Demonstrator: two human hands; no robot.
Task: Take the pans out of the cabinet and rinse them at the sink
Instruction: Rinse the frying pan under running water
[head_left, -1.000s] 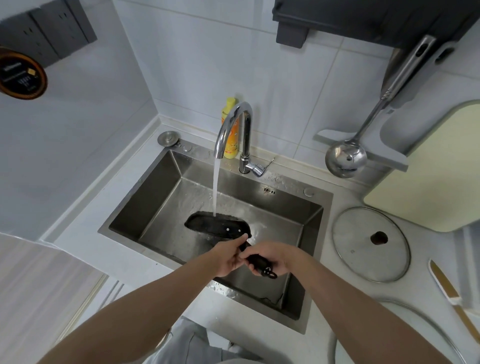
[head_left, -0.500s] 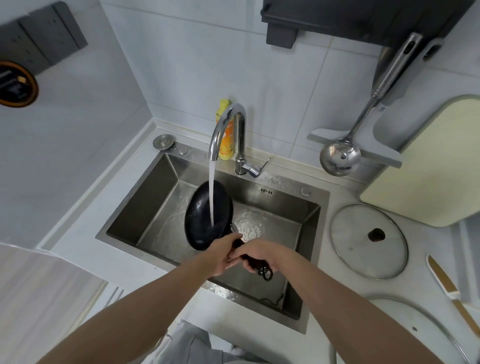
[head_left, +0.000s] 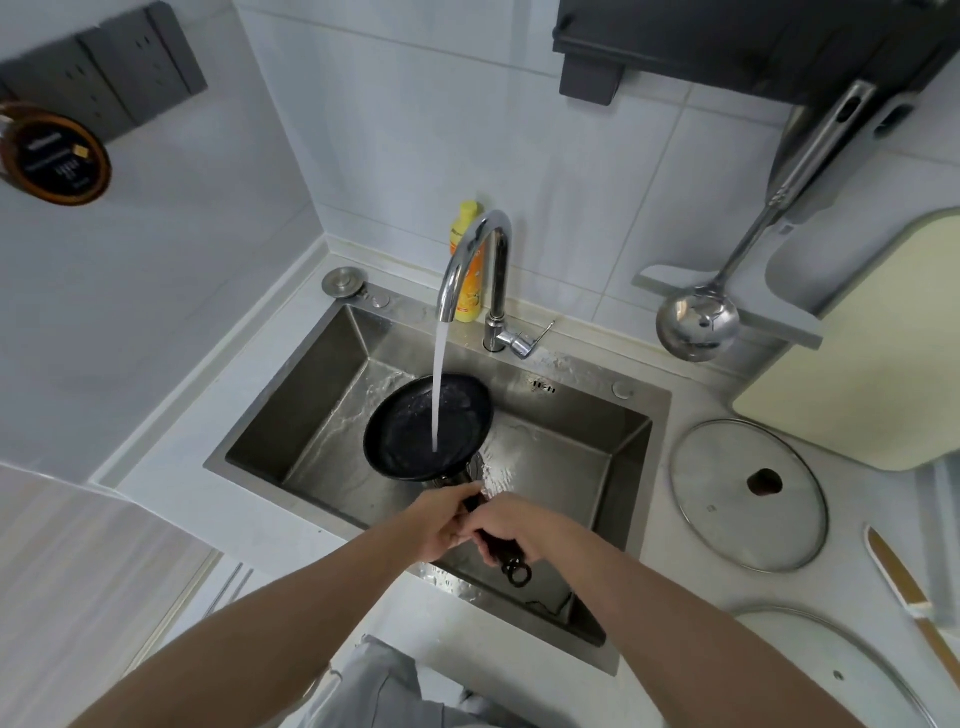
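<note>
A small black frying pan (head_left: 410, 434) is held over the steel sink (head_left: 291, 410), its inside tipped up toward me. Water runs from the chrome faucet (head_left: 475, 260) straight into the pan's middle. My left hand (head_left: 441, 522) and my right hand (head_left: 511, 527) are both wrapped around the pan's black handle, side by side, just in front of the pan. The handle's ringed end (head_left: 516, 571) sticks out below my right hand.
A yellow dish-soap bottle (head_left: 466, 228) stands behind the faucet. A glass lid (head_left: 748, 496) lies on the counter right of the sink, another lid (head_left: 841, 670) nearer me. A steel ladle (head_left: 696, 325) hangs on the wall, beside a cream cutting board (head_left: 883, 364).
The pan went from lying nearly flat and edge-on in the sink to being tipped up, its inside now facing me under the stream. Both hands stayed on the handle.
</note>
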